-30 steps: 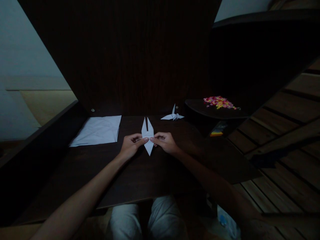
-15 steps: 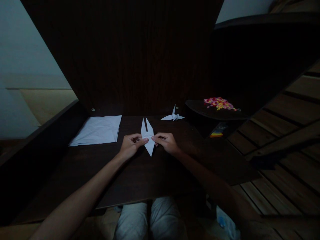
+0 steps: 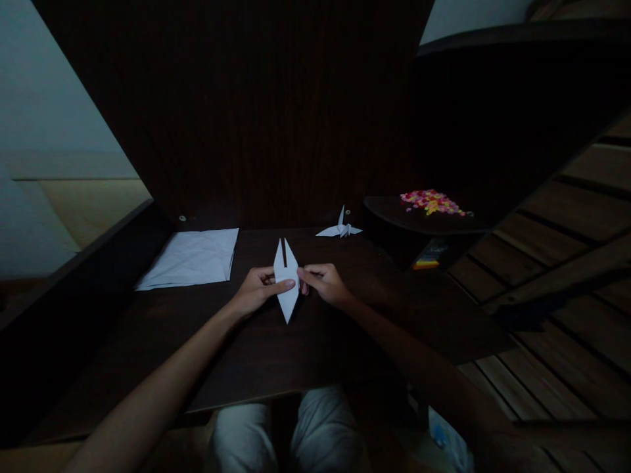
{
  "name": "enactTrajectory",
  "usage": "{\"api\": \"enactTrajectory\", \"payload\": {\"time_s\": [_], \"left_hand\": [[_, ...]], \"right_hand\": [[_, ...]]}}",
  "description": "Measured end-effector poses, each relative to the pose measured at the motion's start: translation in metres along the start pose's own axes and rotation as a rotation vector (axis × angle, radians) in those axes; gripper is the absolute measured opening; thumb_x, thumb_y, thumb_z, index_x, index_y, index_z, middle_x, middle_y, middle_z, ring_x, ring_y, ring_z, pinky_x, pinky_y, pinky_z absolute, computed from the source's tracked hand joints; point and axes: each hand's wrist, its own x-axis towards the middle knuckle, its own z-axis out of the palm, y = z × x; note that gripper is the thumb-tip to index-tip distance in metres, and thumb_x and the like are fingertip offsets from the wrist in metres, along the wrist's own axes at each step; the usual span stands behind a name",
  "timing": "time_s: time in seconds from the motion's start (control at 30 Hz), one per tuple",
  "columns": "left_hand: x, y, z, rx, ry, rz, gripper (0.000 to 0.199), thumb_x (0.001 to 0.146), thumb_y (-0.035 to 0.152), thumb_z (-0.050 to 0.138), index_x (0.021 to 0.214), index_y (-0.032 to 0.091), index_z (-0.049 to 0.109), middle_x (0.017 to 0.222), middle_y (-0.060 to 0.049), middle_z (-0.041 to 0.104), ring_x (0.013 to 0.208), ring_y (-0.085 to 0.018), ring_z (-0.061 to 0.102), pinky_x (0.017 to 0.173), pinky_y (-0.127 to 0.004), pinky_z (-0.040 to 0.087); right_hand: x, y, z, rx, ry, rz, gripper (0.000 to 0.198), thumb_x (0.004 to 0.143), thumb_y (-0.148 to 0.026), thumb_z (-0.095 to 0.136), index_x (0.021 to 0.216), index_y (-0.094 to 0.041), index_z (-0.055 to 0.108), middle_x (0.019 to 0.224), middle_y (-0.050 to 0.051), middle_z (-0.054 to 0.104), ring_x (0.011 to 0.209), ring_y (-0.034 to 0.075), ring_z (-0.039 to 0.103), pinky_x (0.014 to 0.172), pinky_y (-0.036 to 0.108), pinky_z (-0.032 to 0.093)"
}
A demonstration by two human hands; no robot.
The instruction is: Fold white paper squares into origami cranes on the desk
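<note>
A white folded origami paper (image 3: 286, 299), diamond-shaped with two narrow points at its far end and one point toward me, is held above the dark desk (image 3: 236, 368). My left hand (image 3: 259, 288) grips its left side, thumb lying across the front face and fingers behind. On the right edge, my right hand (image 3: 325, 282) pinches the paper between thumb and fingers. Beyond my right hand a finished-looking white paper crane (image 3: 341, 230) rests near the back panel.
White paper sheets (image 3: 192, 259) lie in a stack at the left, beside the raised side board (image 3: 73, 272). On a small rounded shelf (image 3: 394, 220) at the right sits a pile of small colourful pieces (image 3: 434, 202). A yellow-edged item (image 3: 426, 264) is tucked beneath it.
The folded paper has come slightly nearer to me and turned more upright. My left thumb now reaches further across its face, and my right hand has shifted along its right edge.
</note>
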Motion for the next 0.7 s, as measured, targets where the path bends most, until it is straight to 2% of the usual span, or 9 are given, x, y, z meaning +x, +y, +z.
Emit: {"api": "enactTrajectory", "payload": {"time_s": [0.17, 0.37, 0.5, 0.7], "left_hand": [[-0.0030, 0.0008, -0.0028, -0.004, -0.169, -0.079, 0.033, 0.065, 0.034, 0.078, 0.088, 0.011, 0.072, 0.081, -0.008, 0.072, 0.069, -0.018, 0.065, 0.063, -0.027, 0.049], [-0.0045, -0.0002, -0.0019, -0.003, -0.339, -0.097, 0.033, 0.067, 0.033, 0.077, 0.090, 0.011, 0.072, 0.078, -0.007, 0.070, 0.069, -0.016, 0.062, 0.062, -0.024, 0.046], [-0.0045, 0.0008, -0.0018, 0.009, -0.364, -0.089, 0.035, 0.067, 0.034, 0.076, 0.093, 0.011, 0.072, 0.083, -0.008, 0.070, 0.072, -0.016, 0.062, 0.063, -0.024, 0.046], [-0.0041, -0.0005, -0.0014, -0.020, -0.306, -0.134, 0.027, 0.062, 0.033, 0.080, 0.076, 0.011, 0.071, 0.069, -0.004, 0.068, 0.060, -0.013, 0.058, 0.057, -0.022, 0.044]], "right_hand": [[0.0014, 0.0011, -0.0044, 0.186, 0.011, 0.001, 0.033, 0.072, -0.048, 0.069, 0.076, -0.017, 0.062, 0.058, -0.002, 0.059, 0.046, 0.010, 0.054, 0.045, 0.023, 0.044], [-0.0003, 0.0051, -0.0056, 0.320, -0.120, 0.056, 0.035, 0.068, -0.042, 0.075, 0.086, -0.016, 0.062, 0.068, -0.001, 0.062, 0.048, 0.009, 0.056, 0.045, 0.022, 0.047], [-0.0010, 0.0036, -0.0046, 0.364, -0.156, 0.091, 0.033, 0.069, -0.041, 0.075, 0.087, -0.015, 0.063, 0.067, -0.001, 0.063, 0.047, 0.009, 0.056, 0.043, 0.021, 0.045], [-0.0008, -0.0016, -0.0054, 0.418, -0.153, 0.119, 0.030, 0.071, -0.034, 0.072, 0.094, -0.017, 0.063, 0.062, -0.003, 0.060, 0.041, 0.006, 0.048, 0.038, 0.019, 0.035]]}}
